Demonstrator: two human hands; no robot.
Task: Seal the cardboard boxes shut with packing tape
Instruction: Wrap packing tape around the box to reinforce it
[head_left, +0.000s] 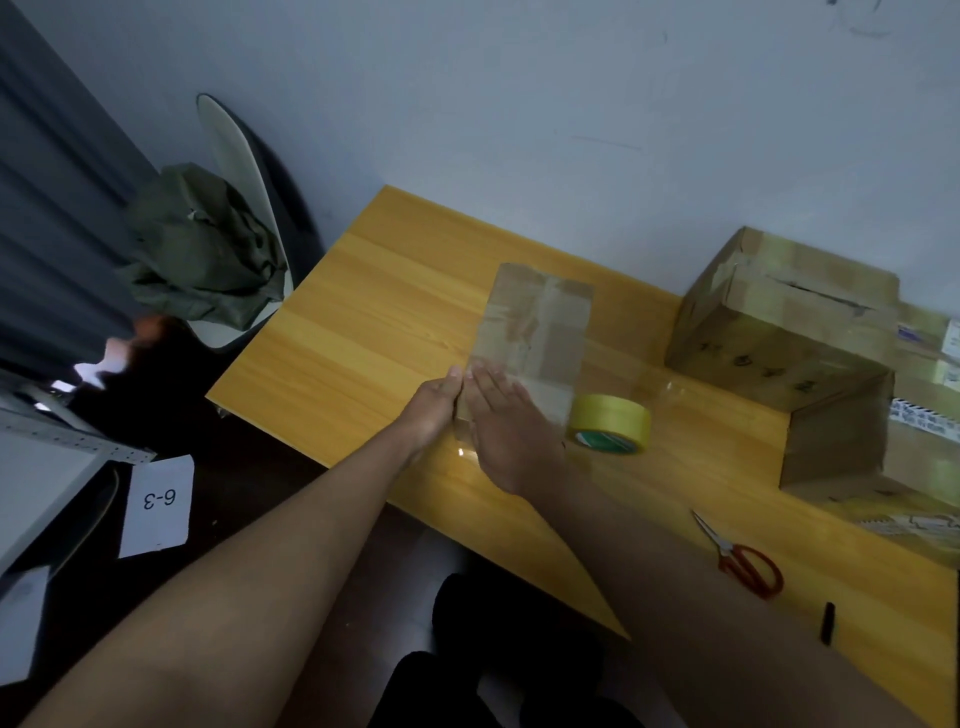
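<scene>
We have both hands on the small cardboard box (530, 338) that lies near the middle of the yellow counter (374, 312). Its long axis runs from about 6 o'clock, at our end, toward 12 o'clock, leaning a touch to 1. Clear tape already shines along its top.

Our left hand (431, 410) sits at the box's near left corner, at roughly 9 o'clock from the box's near end, its fingers (453, 379) together and laid against the side wall. Our right hand (511, 431) lies flat on the top face at the near end, fingers (493, 379) straight and close together, palm down, gripping nothing. Neither hand closes round anything; both only press.

The relation that matters here is this: the rest of the box stretches away from our fingers toward 12 o'clock, so any smoothing stroke, as we judge it, would run along that axis away from us. The right hand, already on the top face, is the nearer one for it, while the left steadies the side.

The tape roll (610, 423) stands just beside the box at about 3 o'clock from our right hand. The scissors (743, 558) lie well apart at 5 o'clock. Two larger boxes (789, 322) wait at the far right, toward 2 o'clock; one shows an open slit in its top.
</scene>
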